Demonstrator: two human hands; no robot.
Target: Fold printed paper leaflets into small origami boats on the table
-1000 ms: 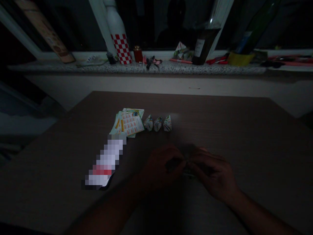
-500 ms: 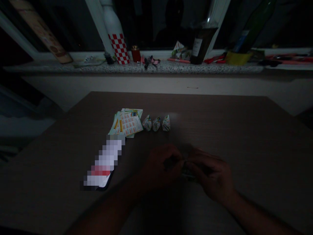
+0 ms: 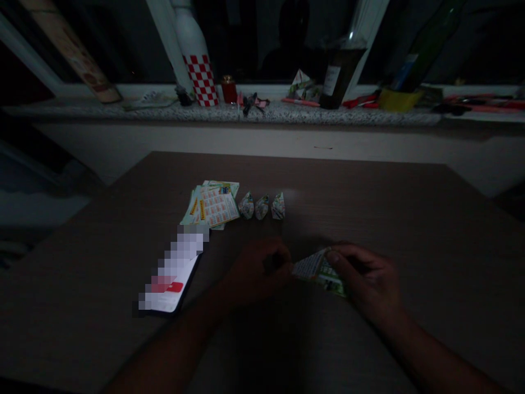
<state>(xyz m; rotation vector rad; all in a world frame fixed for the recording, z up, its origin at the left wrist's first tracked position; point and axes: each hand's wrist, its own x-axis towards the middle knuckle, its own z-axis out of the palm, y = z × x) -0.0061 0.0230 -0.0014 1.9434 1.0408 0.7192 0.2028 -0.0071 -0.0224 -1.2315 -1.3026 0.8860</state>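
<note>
A folded printed paper slip (image 3: 318,270), green and white, is held just above the table between my two hands. My left hand (image 3: 262,268) pinches its pointed left corner between thumb and fingers. My right hand (image 3: 367,276) grips the right part, thumb on top and fingers behind. Its right end is hidden by that hand. Beyond the hands stand three small folded paper shapes (image 3: 262,207) in a row. Left of them lies a loose stack of printed paper slips (image 3: 217,207).
A phone (image 3: 174,279) with a lit, blurred screen lies left of my left arm on the wooden table (image 3: 361,202). Behind it, the stone windowsill (image 3: 164,113) carries a red-and-white checkered bottle (image 3: 200,76), a small red jar (image 3: 228,89), a dark bottle (image 3: 334,82) and pens.
My hands have drawn slightly apart, the left one shifting left and the right one right. More of the folded paper slip now shows between them.
</note>
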